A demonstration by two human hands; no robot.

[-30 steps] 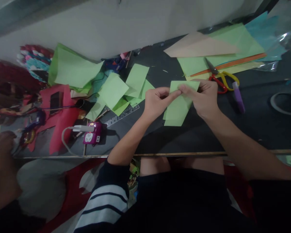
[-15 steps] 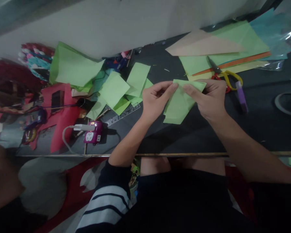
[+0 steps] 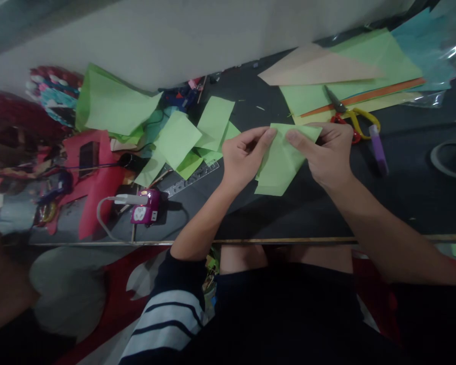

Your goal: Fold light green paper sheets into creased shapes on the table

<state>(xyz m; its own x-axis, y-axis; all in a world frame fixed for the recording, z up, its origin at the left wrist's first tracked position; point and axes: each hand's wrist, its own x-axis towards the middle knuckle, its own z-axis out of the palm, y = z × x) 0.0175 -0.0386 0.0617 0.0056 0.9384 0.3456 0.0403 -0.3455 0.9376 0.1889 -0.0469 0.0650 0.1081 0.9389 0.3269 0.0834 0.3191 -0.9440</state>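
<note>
Pinching folded pale-green paper sheet (image 3: 281, 163) with closed fingers (image 3: 269, 135) of left hand (image 3: 241, 156) and right hand (image 3: 330, 156), left of red-and-yellow-handled metal scissors (image 3: 342, 108).

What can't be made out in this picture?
In the head view:
Right hand: most fingertips, hidden behind the held paper.
Ruler: markings, too small to read.
Ring: cut off by the right edge.
Neighbour's arm: blurred, cut off by the left edge.

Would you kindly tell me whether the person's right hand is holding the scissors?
No, the right hand holds green paper, while the scissors lie beyond it.
</note>
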